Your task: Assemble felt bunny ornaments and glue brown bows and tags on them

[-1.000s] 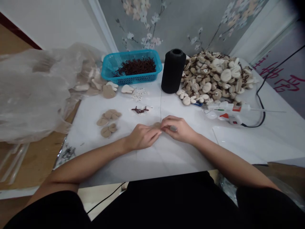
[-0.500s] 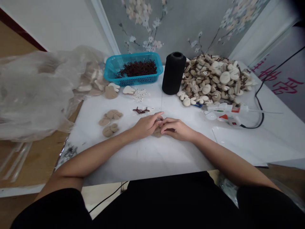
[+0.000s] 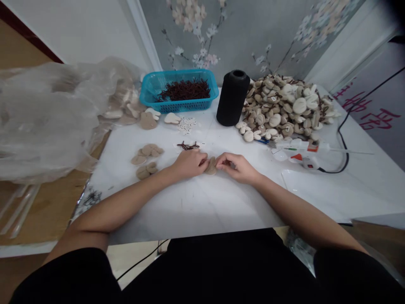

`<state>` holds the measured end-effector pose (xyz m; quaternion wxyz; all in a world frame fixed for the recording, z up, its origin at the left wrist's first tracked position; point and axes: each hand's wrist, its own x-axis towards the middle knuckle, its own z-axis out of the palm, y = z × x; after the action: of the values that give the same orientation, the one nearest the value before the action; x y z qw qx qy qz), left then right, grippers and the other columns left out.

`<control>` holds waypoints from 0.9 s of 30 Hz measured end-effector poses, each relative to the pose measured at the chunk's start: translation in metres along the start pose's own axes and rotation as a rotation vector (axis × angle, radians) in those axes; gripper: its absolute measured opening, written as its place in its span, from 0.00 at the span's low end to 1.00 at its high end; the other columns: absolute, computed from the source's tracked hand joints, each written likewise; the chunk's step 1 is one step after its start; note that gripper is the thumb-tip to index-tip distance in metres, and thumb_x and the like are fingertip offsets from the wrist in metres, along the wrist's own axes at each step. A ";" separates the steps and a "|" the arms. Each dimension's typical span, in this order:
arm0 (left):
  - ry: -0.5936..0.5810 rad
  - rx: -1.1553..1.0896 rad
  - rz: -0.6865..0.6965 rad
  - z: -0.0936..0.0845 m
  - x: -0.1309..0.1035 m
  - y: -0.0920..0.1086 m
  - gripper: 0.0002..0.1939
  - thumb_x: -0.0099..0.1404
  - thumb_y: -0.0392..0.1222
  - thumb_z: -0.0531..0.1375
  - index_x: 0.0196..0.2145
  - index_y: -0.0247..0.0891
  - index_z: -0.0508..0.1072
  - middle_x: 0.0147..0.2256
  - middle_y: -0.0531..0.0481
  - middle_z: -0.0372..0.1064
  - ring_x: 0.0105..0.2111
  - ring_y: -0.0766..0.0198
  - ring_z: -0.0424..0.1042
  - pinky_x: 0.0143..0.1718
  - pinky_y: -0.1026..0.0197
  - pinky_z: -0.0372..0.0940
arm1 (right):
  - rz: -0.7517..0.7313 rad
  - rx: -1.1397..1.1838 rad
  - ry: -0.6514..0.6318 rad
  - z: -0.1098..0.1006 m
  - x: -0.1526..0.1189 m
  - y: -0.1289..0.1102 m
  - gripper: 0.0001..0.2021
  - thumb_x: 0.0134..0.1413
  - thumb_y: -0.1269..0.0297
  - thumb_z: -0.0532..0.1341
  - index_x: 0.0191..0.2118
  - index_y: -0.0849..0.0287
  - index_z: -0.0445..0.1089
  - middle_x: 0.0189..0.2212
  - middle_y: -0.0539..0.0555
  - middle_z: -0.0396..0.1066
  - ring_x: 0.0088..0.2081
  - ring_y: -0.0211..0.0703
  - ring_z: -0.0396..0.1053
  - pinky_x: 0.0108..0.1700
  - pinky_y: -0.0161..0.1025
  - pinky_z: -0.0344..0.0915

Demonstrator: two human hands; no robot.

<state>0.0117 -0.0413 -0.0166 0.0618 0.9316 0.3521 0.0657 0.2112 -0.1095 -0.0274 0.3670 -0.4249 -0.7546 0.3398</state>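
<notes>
A small beige felt piece point(image 3: 211, 167), with lobes like rabbit ears, lies on the white table between my hands. My left hand point(image 3: 190, 163) is closed at its left edge, thumb and fingers curled in against the felt. From the right, my right hand point(image 3: 236, 167) pinches at its other edge; the fingertips partly hide what they grip. Just beyond my left hand sit some dark brown cord loops point(image 3: 187, 146). Beige felt pieces point(image 3: 151, 149) lie in a loose group to the left, with another small felt stack point(image 3: 146, 170) nearer me.
A blue basket point(image 3: 179, 107) of brown cord loops stands at the back beside a black thread cone point(image 3: 233, 99). Finished-looking felt rabbit heads point(image 3: 278, 109) are heaped back right. A glue gun point(image 3: 297, 145) with a cable point(image 3: 347, 156) lies right. A plastic bag point(image 3: 47, 126) spreads left.
My hands have drawn slightly apart, uncovering more of the beige felt piece. The left fingers, stretched out before, are now curled in. The view has shifted a little.
</notes>
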 end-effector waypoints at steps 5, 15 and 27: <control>0.043 0.015 0.009 0.004 0.001 -0.002 0.14 0.61 0.45 0.53 0.22 0.37 0.70 0.21 0.49 0.61 0.21 0.65 0.60 0.22 0.62 0.47 | 0.114 0.044 -0.011 0.005 0.003 -0.001 0.06 0.57 0.61 0.56 0.34 0.59 0.64 0.27 0.49 0.69 0.25 0.34 0.62 0.30 0.32 0.59; 0.051 -0.077 -0.063 -0.006 0.003 -0.008 0.16 0.65 0.40 0.49 0.20 0.36 0.63 0.21 0.49 0.63 0.25 0.63 0.63 0.25 0.63 0.50 | 0.136 -0.056 -0.076 -0.009 0.004 -0.003 0.02 0.52 0.68 0.56 0.31 0.60 0.65 0.23 0.47 0.65 0.25 0.34 0.61 0.30 0.32 0.57; 0.050 -0.327 0.004 -0.012 -0.004 -0.006 0.20 0.62 0.57 0.52 0.23 0.38 0.55 0.23 0.55 0.55 0.24 0.68 0.55 0.25 0.64 0.49 | 0.257 0.016 -0.006 -0.006 0.009 0.001 0.04 0.50 0.66 0.58 0.31 0.60 0.67 0.24 0.49 0.70 0.24 0.34 0.61 0.29 0.33 0.57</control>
<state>0.0029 -0.0390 -0.0059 0.2035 0.9078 0.3365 0.1454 0.2133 -0.1002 -0.0230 0.3218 -0.5139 -0.6923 0.3913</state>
